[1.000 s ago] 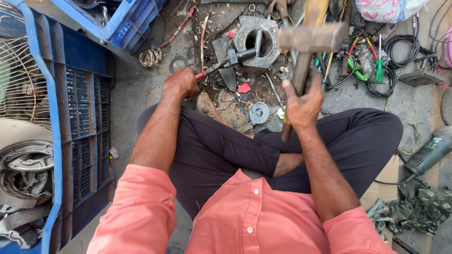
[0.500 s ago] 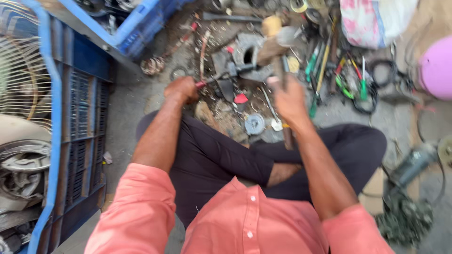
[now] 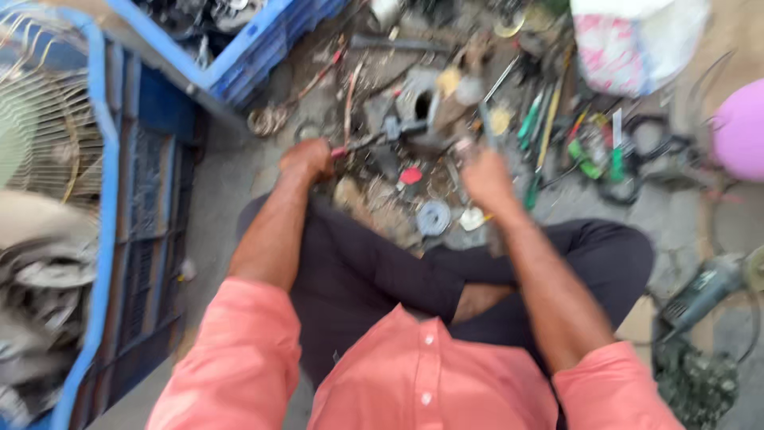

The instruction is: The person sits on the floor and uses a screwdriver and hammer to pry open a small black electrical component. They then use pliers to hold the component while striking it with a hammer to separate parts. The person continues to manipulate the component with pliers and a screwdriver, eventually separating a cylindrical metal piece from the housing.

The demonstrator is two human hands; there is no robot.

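I am sitting cross-legged on the floor (image 3: 231,183), and my left hand (image 3: 306,158) is clenched around the red grips of a pair of pliers (image 3: 368,142). The pliers are running away from that hand toward the right and a little toward the far side, their long axis nearly level across the floor, and their nose is meeting a small dark piece at the near edge of the grey metal block (image 3: 423,102) with the round hole in it. My right hand (image 3: 487,179) is clenched on a hammer handle (image 3: 493,231); the handle is showing below my fist, and the blur is hiding the head, so I cannot tell just where it is hanging. What matters is that the block is lying ahead of both hands, up and left from my right fist, right of my left, and the right hand is the nearer of the two to it. Between my knees a round metal disc (image 3: 434,217) and a red scrap (image 3: 411,175) are lying on the floor, apart from both hands. Green-handled screwdrivers (image 3: 532,119) are lying to the right, and a blue crate (image 3: 263,40) is standing at the far left.
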